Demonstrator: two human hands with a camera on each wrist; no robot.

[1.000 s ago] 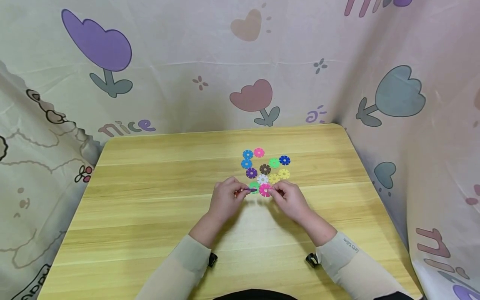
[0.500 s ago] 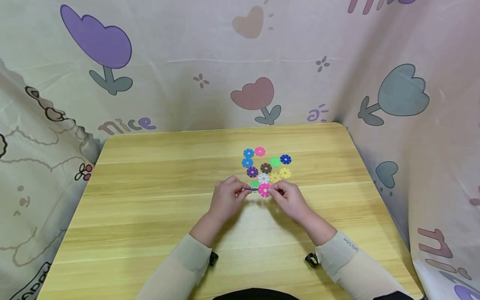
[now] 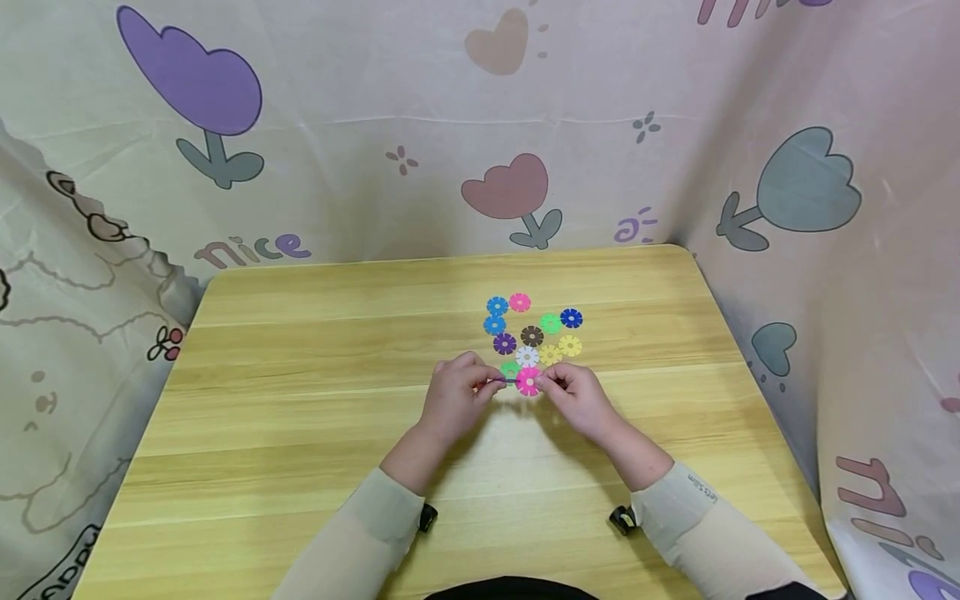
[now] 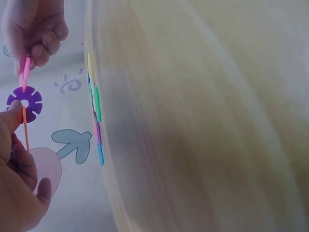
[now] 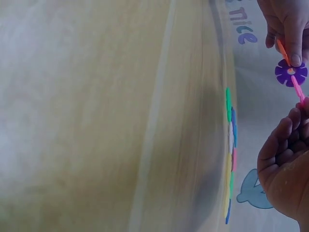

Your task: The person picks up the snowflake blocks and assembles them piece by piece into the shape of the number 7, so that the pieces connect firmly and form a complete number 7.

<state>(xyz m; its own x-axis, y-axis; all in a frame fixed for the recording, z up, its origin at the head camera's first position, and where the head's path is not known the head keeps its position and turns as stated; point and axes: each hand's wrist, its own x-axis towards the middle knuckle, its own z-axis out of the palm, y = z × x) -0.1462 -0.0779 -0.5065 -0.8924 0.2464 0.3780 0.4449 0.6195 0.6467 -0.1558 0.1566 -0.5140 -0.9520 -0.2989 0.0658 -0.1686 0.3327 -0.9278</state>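
Above the surface (image 3: 300,375), held discs (image 3: 523,388) sit between the left hand (image 3: 455,396) and the right hand (image 3: 582,402). Beyond them, loose discs (image 3: 526,339) lie on the surface, right of its middle; cloth (image 3: 337,100) hangs behind.

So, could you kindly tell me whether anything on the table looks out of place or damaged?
Nothing stands out: the colourful notched plastic discs lie flat in a loose group on the pale wooden table, with no visible breakage, while the left hand and right hand hold others.
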